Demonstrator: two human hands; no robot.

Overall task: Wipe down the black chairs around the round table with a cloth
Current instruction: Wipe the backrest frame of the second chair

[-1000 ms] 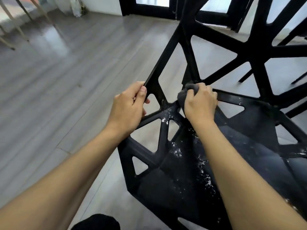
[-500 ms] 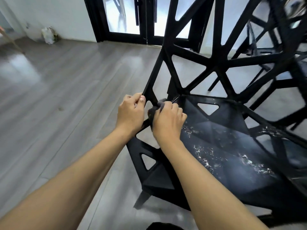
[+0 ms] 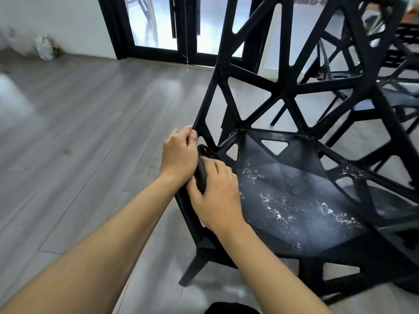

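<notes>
Sliding down the frame, the right hand (image 3: 215, 189) now presses the dark cloth (image 3: 201, 175) onto the chair (image 3: 294, 200) seat's left edge, lower than 1 second ago, when it rubbed the strut joint higher up. Its grip is closed around the cloth. The left hand (image 3: 179, 155) still pinches the backrest's side strut, steadying it. White specks remain across the seat, so wiping likely continues rightward. Open floor (image 3: 79, 132) lies left; more chairs crowd behind.

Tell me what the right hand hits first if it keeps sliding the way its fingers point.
Probably the left hand: the right hand, holding the cloth on the chair edge, points up-left toward it, and they look nearly touching. Depth is unclear.
</notes>
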